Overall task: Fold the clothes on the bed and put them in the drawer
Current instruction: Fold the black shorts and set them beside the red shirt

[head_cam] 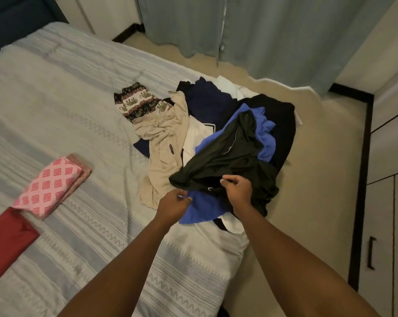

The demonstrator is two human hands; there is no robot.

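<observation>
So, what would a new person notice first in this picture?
First, the loose pile of unfolded clothes at the right edge of the grey striped bed, where the right hand grips a black garment and the left hand seems to pinch a bright blue garment under it. Next, a folded pink diamond-patterned cloth and a folded dark red cloth lie at the left.

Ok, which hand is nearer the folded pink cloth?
Left. The left hand pinches the blue garment at its edge, with bare bedspread between it and the pink cloth. The right hand is farther right, gripping the black garment.
</observation>
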